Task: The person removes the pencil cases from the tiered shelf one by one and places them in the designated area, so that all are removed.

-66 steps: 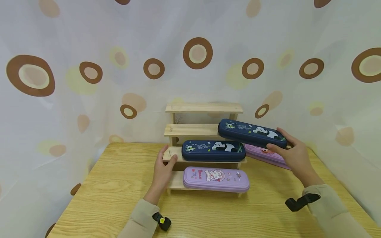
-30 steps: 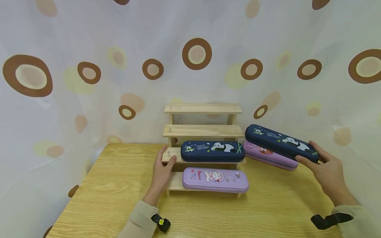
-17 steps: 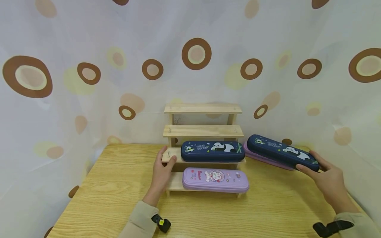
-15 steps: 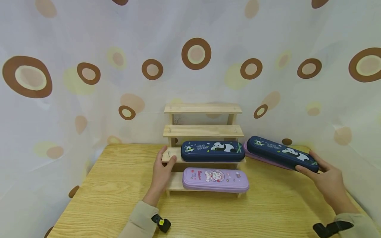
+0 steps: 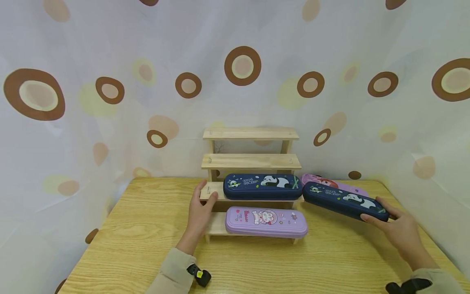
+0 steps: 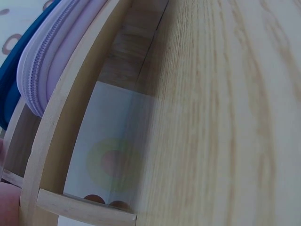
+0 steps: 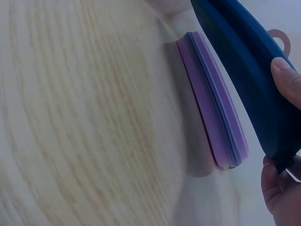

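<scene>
Held by its right end alone, the dark navy, oblong zip case with a panda print point(image 5: 345, 200) could dip or twist at its far end if the pinch loosens. That far end also appears, in the head view, right beside the matching navy panda case point(image 5: 249, 188) on the second step up of the pale wooden four-step stand point(image 5: 249, 160); whether they touch cannot be told, but a sideways swing could nudge the resting one. The lilac oblong case with a cartoon print point(image 5: 235, 224) juts past the right end of the bottom step, so a jolt to the stand could shift it. The right hand point(image 5: 398, 230) has thumb and fingers clamped on the held case, which stretches leftward from them, raised above the pink-purple case point(image 5: 344, 186). The left hand point(image 5: 198, 212) grips the second step's left end, clear of every case.
</scene>
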`<action>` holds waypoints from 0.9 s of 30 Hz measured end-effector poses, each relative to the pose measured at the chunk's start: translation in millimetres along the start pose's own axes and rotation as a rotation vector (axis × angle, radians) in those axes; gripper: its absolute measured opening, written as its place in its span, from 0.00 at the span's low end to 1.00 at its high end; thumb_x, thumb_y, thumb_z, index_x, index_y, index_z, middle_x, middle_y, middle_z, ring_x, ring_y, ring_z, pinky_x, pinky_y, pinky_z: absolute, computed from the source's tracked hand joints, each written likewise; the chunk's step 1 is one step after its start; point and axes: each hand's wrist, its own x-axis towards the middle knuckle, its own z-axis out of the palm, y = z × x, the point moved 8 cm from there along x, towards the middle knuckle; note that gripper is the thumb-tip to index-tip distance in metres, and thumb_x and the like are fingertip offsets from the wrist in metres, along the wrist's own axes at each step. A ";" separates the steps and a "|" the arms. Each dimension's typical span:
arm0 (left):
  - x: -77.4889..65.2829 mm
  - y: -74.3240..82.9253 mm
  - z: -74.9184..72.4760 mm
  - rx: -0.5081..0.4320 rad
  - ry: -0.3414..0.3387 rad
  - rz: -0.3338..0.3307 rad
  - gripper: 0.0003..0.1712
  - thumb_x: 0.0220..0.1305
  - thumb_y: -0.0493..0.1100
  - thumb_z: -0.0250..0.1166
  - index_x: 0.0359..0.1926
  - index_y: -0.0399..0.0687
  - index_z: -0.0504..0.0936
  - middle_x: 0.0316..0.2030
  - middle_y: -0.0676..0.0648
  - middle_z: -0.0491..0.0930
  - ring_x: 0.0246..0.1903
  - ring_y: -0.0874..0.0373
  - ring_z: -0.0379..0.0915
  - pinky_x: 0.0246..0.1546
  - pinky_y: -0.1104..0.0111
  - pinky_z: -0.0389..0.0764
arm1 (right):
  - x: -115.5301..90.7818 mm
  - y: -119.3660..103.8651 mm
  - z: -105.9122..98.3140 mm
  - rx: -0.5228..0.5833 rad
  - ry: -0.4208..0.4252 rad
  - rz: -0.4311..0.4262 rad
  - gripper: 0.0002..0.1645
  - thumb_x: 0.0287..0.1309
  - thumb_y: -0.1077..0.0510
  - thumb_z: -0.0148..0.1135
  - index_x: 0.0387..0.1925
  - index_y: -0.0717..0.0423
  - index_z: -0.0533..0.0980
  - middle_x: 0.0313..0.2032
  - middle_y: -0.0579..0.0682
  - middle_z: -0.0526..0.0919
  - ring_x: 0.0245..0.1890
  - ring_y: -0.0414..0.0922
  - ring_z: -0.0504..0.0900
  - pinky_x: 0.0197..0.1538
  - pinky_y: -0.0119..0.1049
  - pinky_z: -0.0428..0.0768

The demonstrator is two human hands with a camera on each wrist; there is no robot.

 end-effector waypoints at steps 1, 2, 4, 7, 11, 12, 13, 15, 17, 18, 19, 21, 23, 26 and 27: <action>-0.2 0.4 -0.1 0.002 0.001 0.001 0.34 0.72 0.42 0.59 0.74 0.44 0.58 0.73 0.41 0.55 0.73 0.45 0.47 0.71 0.50 0.52 | 0.0 0.9 1.9 -0.015 -0.006 0.005 0.53 0.57 0.40 0.70 0.76 0.39 0.52 0.68 0.76 0.55 0.59 0.66 0.59 0.32 0.15 0.67; -0.3 0.8 -0.2 0.003 0.001 0.003 0.34 0.72 0.42 0.59 0.74 0.44 0.58 0.73 0.41 0.55 0.73 0.44 0.47 0.71 0.50 0.52 | 0.5 2.0 3.9 -0.024 -0.014 0.008 0.53 0.56 0.39 0.70 0.76 0.39 0.52 0.68 0.76 0.55 0.60 0.67 0.59 0.32 0.15 0.66; -0.6 1.4 -0.5 0.004 0.002 0.003 0.34 0.72 0.42 0.59 0.74 0.44 0.58 0.74 0.41 0.55 0.73 0.44 0.46 0.71 0.50 0.51 | 1.8 3.0 7.7 -0.053 -0.028 0.010 0.54 0.56 0.37 0.69 0.76 0.41 0.51 0.68 0.77 0.55 0.62 0.68 0.60 0.37 0.22 0.71; -0.9 1.6 -0.8 0.005 0.006 0.000 0.34 0.72 0.42 0.59 0.74 0.44 0.58 0.74 0.41 0.55 0.73 0.45 0.47 0.71 0.50 0.51 | 3.9 3.8 13.1 -0.076 -0.048 0.011 0.56 0.55 0.36 0.69 0.76 0.45 0.50 0.68 0.77 0.53 0.65 0.72 0.57 0.52 0.46 0.76; -0.8 1.9 -0.3 0.002 0.004 0.000 0.34 0.72 0.41 0.59 0.74 0.43 0.58 0.74 0.40 0.55 0.73 0.45 0.47 0.71 0.51 0.51 | 4.3 4.7 18.8 -0.067 -0.076 0.021 0.58 0.56 0.35 0.68 0.77 0.48 0.49 0.69 0.79 0.50 0.66 0.76 0.52 0.57 0.72 0.62; -0.8 1.9 -0.1 -0.001 0.002 -0.001 0.34 0.72 0.41 0.59 0.74 0.43 0.58 0.73 0.40 0.55 0.73 0.45 0.47 0.71 0.51 0.51 | 4.3 5.2 19.7 -0.072 -0.081 0.025 0.58 0.55 0.35 0.68 0.77 0.48 0.48 0.68 0.79 0.49 0.66 0.76 0.52 0.57 0.73 0.61; -0.7 1.8 0.0 -0.002 0.003 -0.002 0.34 0.72 0.41 0.59 0.74 0.44 0.58 0.73 0.40 0.55 0.73 0.45 0.47 0.71 0.51 0.51 | 4.3 5.4 20.5 -0.077 -0.087 0.029 0.58 0.55 0.34 0.68 0.77 0.48 0.48 0.68 0.79 0.48 0.66 0.77 0.51 0.57 0.73 0.60; -0.6 1.4 0.0 -0.005 0.003 -0.004 0.34 0.72 0.41 0.59 0.74 0.43 0.58 0.73 0.40 0.55 0.73 0.45 0.48 0.71 0.52 0.52 | 4.5 5.1 21.8 -0.092 -0.096 0.032 0.58 0.55 0.34 0.68 0.77 0.48 0.48 0.68 0.80 0.48 0.66 0.77 0.51 0.57 0.73 0.61; -0.4 1.5 -0.2 -0.002 0.006 -0.001 0.34 0.72 0.41 0.59 0.74 0.44 0.58 0.73 0.40 0.55 0.73 0.45 0.48 0.71 0.51 0.53 | 4.9 5.3 22.6 -0.106 -0.106 0.044 0.59 0.55 0.34 0.67 0.77 0.48 0.47 0.68 0.80 0.47 0.66 0.77 0.50 0.58 0.73 0.61; -0.4 1.6 -0.1 -0.001 0.006 0.001 0.34 0.72 0.41 0.59 0.74 0.44 0.58 0.73 0.40 0.56 0.73 0.45 0.48 0.71 0.51 0.53 | 5.0 5.5 23.2 -0.108 -0.114 0.051 0.59 0.56 0.34 0.67 0.77 0.48 0.46 0.68 0.81 0.47 0.67 0.77 0.50 0.58 0.73 0.61; -0.3 1.7 0.0 0.000 0.006 0.003 0.34 0.72 0.41 0.59 0.74 0.45 0.58 0.73 0.40 0.56 0.72 0.45 0.48 0.71 0.51 0.53 | 5.1 5.4 23.5 -0.107 -0.120 0.055 0.59 0.56 0.34 0.67 0.77 0.48 0.46 0.68 0.81 0.46 0.67 0.77 0.50 0.58 0.72 0.61; -0.3 2.2 0.3 0.003 0.005 0.009 0.34 0.72 0.41 0.59 0.74 0.45 0.59 0.73 0.40 0.56 0.72 0.45 0.48 0.71 0.51 0.54 | 5.4 6.1 24.4 -0.107 -0.135 0.065 0.59 0.56 0.33 0.67 0.77 0.49 0.46 0.68 0.81 0.46 0.67 0.77 0.49 0.59 0.72 0.60; -0.3 2.3 0.5 0.004 0.004 0.010 0.34 0.72 0.41 0.59 0.74 0.45 0.59 0.73 0.40 0.56 0.72 0.45 0.49 0.71 0.52 0.54 | 5.8 7.9 25.4 -0.108 -0.150 0.076 0.59 0.56 0.33 0.66 0.76 0.49 0.45 0.68 0.80 0.45 0.67 0.77 0.48 0.59 0.72 0.59; -0.5 2.2 0.3 0.002 0.004 0.008 0.34 0.72 0.41 0.59 0.74 0.44 0.58 0.73 0.40 0.56 0.72 0.45 0.49 0.71 0.51 0.54 | 6.9 10.1 26.8 -0.130 -0.164 0.073 0.60 0.55 0.32 0.66 0.76 0.52 0.46 0.67 0.81 0.46 0.66 0.78 0.49 0.60 0.73 0.58; -0.4 2.0 0.1 0.001 0.004 0.007 0.34 0.72 0.41 0.59 0.74 0.44 0.58 0.73 0.40 0.56 0.72 0.45 0.50 0.70 0.52 0.55 | 7.5 10.8 27.4 -0.135 -0.167 0.070 0.60 0.55 0.32 0.66 0.76 0.52 0.46 0.67 0.82 0.46 0.66 0.78 0.49 0.60 0.73 0.58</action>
